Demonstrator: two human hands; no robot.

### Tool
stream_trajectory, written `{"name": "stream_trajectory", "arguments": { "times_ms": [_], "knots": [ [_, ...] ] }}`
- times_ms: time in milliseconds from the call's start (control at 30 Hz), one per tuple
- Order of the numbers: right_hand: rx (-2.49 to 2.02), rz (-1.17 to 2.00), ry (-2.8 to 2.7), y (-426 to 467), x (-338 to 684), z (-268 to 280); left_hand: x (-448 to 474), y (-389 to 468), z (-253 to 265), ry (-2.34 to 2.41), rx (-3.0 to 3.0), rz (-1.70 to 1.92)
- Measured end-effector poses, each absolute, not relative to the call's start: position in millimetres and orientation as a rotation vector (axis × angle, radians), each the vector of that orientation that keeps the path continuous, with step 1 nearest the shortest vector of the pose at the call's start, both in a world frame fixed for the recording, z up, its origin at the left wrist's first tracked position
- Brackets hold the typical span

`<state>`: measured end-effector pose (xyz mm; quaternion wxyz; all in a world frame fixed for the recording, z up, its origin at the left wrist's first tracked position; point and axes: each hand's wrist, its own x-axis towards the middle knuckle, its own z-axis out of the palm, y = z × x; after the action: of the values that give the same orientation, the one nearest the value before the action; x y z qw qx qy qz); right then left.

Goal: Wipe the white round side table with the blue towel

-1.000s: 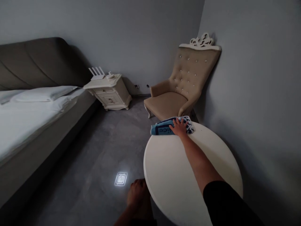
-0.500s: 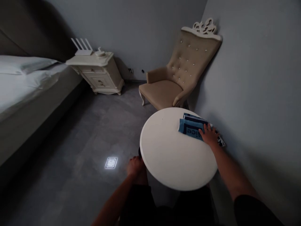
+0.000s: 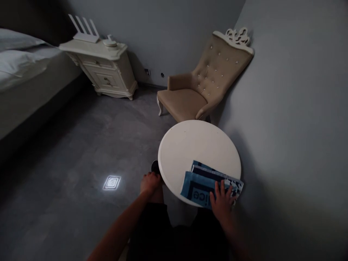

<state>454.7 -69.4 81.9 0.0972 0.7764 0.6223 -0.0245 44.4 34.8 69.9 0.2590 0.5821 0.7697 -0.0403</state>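
Observation:
A folded blue towel [image 3: 202, 186] with dark navy bands and partly visible lettering lies at the near right of the round white table [image 3: 198, 145]. One end of it is white with dark patterning, and its near edge reaches the table rim. Pressing down on the towel from above is my right hand [image 3: 223, 203], fingers spread and flat, not gripped around the cloth. My left hand [image 3: 150, 183] rests draped over my knee to the left of the table, holding nothing that I can see; its fingertips are hidden.
Beyond the table stands a tan tufted armchair [image 3: 182, 103] against the wall. A white nightstand [image 3: 108, 78] carries a router [image 3: 85, 37] with several antennas. The bed [image 3: 32, 83] is at the left. A bright square light pattern [image 3: 112, 182] falls on the floor.
My right hand has slid the towel across the tabletop toward me and to the left. My left hand stays on my knee. The view has shifted slightly.

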Motion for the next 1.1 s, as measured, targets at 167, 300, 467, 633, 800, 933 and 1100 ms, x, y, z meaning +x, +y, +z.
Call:
{"name": "stream_trajectory", "arguments": {
  "times_ms": [167,300,467,633,800,933,1100],
  "knots": [
    [2.121,-0.098,1.893,-32.6,435.9,94.1,43.2,37.2,64.4,2.088,1.582,-0.158],
    [2.092,-0.029,1.931,65.5,448.7,107.5,44.8,40.5,59.6,2.109,1.558,-0.167],
    [2.155,-0.088,1.918,221.9,467.5,116.8,45.3,44.1,58.4,2.093,1.559,-0.165],
    [2.245,-0.186,1.908,337.7,475.8,121.1,41.5,45.8,54.2,2.068,1.569,-0.168],
    [2.317,-0.216,1.884,382.8,478.6,121.6,38.8,45.5,49.6,2.062,1.554,-0.134],
    [2.312,-0.219,1.888,375.0,478.5,119.6,38.9,44.8,46.8,2.056,1.537,-0.12],
    [2.304,-0.203,1.886,309.1,467.3,119.6,40.8,44.5,48.4,2.087,1.482,-0.132]
  ]
}}
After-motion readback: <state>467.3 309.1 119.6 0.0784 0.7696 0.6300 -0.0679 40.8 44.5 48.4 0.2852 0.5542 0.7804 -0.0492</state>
